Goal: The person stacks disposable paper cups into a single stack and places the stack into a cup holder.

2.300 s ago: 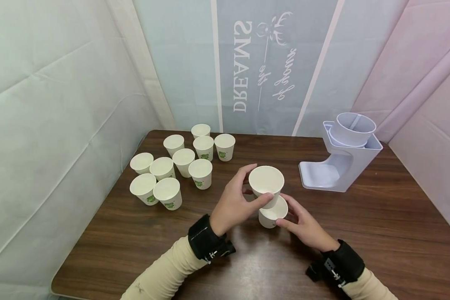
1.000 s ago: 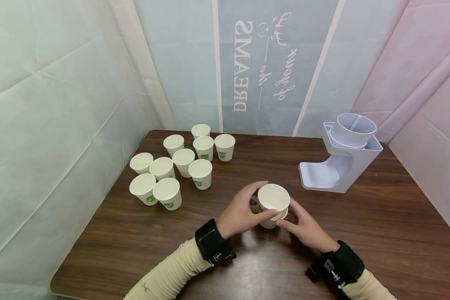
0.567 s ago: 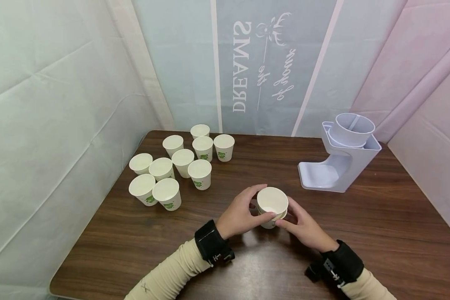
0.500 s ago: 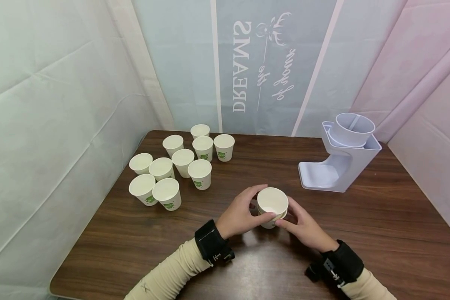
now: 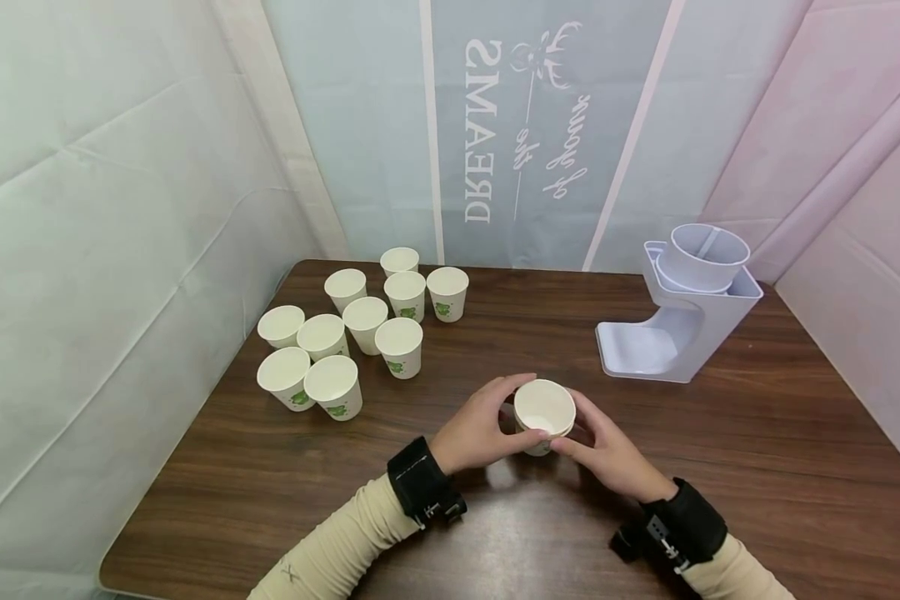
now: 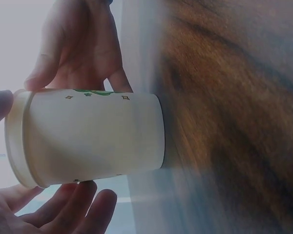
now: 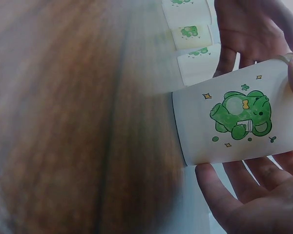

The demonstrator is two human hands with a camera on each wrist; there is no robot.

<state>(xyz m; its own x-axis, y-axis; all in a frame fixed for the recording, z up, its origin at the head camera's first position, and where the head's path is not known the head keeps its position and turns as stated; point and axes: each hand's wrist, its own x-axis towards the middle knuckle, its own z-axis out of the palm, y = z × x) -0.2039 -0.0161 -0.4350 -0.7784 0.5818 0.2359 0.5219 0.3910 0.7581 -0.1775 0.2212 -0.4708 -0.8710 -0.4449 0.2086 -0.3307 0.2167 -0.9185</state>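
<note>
In the head view, two white paper cups stand nested near the middle of the wooden table [image 5: 450,508]. The inner paper cup [image 5: 546,403] sits deep in the outer paper cup [image 5: 537,450], their rims almost together. My left hand [image 5: 482,427] grips the inner cup near its rim, thumb across the front. From the other side my right hand [image 5: 609,446] holds the outer cup, fingers curled round it. A green bear print [image 7: 241,114] shows on the outer cup's wall in the right wrist view. In the left wrist view, the outer cup's base meets the table.
Several upright white paper cups [image 5: 333,382] are grouped at the table's left and back left. A pale lilac plastic stand [image 5: 701,325] with a round cup-like holder [image 5: 701,271] on top is at the back right. A light blue curtain [image 5: 390,125] hangs behind the table.
My left hand has brought the inner cup from above the outer one down into it, sinking until the rims nearly meet. My right hand has stayed in place on the outer cup.
</note>
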